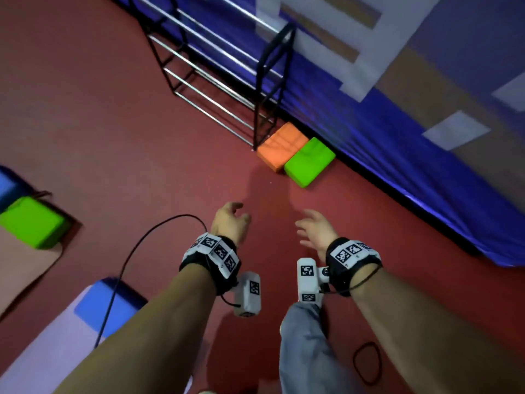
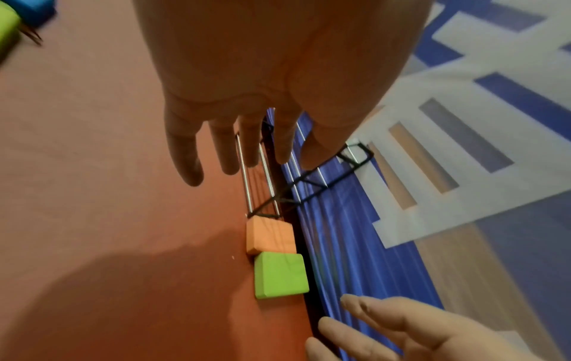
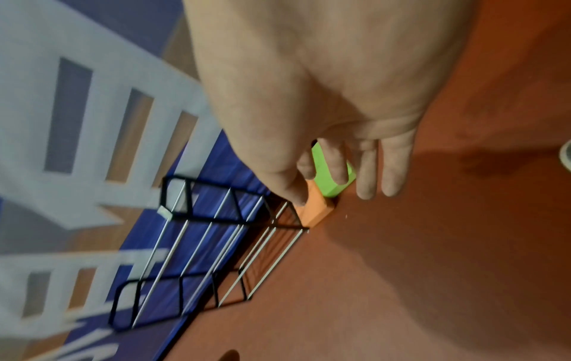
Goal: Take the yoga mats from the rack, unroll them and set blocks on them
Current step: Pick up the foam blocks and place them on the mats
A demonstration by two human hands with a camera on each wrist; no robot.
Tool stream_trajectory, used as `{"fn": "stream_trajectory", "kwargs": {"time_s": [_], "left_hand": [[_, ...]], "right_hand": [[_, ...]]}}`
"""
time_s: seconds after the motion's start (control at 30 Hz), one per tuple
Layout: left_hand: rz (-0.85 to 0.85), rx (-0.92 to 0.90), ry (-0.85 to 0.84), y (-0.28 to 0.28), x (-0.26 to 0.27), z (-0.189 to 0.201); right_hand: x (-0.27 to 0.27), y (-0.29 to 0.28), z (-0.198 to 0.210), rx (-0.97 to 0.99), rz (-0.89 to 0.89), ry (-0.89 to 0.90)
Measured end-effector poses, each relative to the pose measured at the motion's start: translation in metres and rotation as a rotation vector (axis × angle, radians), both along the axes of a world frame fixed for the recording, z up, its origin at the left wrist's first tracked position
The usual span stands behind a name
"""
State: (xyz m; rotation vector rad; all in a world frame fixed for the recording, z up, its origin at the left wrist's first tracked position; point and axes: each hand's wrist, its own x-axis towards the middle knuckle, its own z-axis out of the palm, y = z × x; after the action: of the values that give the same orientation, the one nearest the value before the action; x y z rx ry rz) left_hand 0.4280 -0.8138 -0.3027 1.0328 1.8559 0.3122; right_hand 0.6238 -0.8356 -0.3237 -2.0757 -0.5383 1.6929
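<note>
An orange block (image 1: 281, 150) (image 2: 269, 235) (image 3: 315, 211) and a green block (image 1: 309, 162) (image 2: 279, 276) (image 3: 327, 178) lie side by side on the red floor at the foot of the black wire rack (image 1: 216, 78) (image 2: 262, 190) (image 3: 216, 244), whose shelves hold nothing. My left hand (image 1: 231, 220) (image 2: 235, 151) and right hand (image 1: 315, 226) (image 3: 355, 180) hover a short way before the blocks, both with loose fingers and holding nothing. At the left a green block (image 1: 29, 221) sits on a pink mat (image 1: 17, 268), and a blue block (image 1: 105, 304) on a lilac mat (image 1: 56, 354).
A blue curtain (image 1: 383, 155) hangs along the wall behind the rack and blocks. A black cable (image 1: 133, 251) runs from my left wrist over the floor. A black band (image 1: 366, 362) lies on the floor by my leg (image 1: 306, 351). Another blue block (image 1: 5, 180) shows at the left edge.
</note>
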Motion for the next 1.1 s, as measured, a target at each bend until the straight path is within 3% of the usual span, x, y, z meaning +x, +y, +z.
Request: {"fn": "stream_trajectory", "kwargs": {"time_s": [0.23,0.47,0.67,0.93,1.1], "left_hand": [[-0.148,-0.113,-0.021,0.091,0.117,-0.054],[-0.319,-0.220,-0.013,0.170,0.154,-0.134],[-0.365,-0.282,-0.044,0.242,0.172,-0.261],[-0.562,-0.339,0.005,0.266,0.180,-0.413],[-0.453,-0.262,-0.103,0.280,0.186,-0.472]], "right_hand": [[0.118,0.066,-0.041,-0.081,-0.169,0.003],[0.148,0.127,-0.110,-0.194,-0.300,0.038],[0.155,0.184,-0.229,-0.228,-0.415,0.001],[0.148,0.206,-0.394,-0.276,-0.416,0.062],[0.150,0.225,-0.463,-0.222,-0.406,0.034]]}}
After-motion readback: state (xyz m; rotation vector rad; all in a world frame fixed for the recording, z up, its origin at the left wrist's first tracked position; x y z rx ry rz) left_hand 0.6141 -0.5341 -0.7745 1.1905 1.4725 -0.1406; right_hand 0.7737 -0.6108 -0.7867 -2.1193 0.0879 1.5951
